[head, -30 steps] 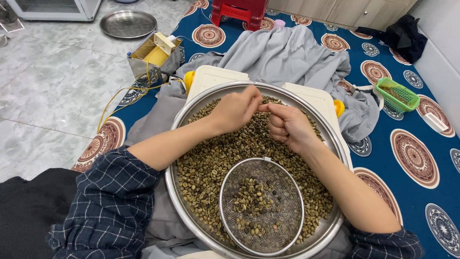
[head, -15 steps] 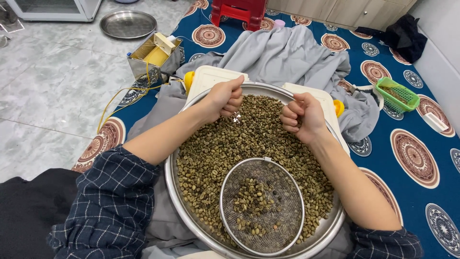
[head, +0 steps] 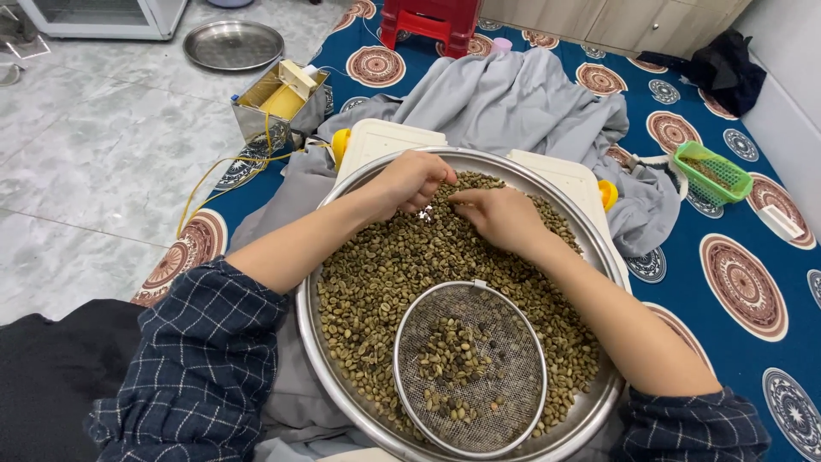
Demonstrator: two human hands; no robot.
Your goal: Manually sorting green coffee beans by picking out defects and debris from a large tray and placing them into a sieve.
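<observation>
head view: hands (head: 466, 201) in round, axisless bean pan (head: 342, 376).

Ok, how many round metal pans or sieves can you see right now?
3: a big metal basin of beans under both hands, a round mesh sieve lying in it at the near side, and a metal tray on the tiled floor, top left. Others may sit out of frame.

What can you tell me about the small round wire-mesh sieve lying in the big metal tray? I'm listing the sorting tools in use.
The small round wire-mesh sieve has a thin silvery metal rim around fine grey mesh, with a small tab at its far edge. It lies roughly flat on the greenish beans in the near part of the large round steel tray. A thin scatter of beans sits inside it, most of them left of centre. Neither hand touches it.
</observation>
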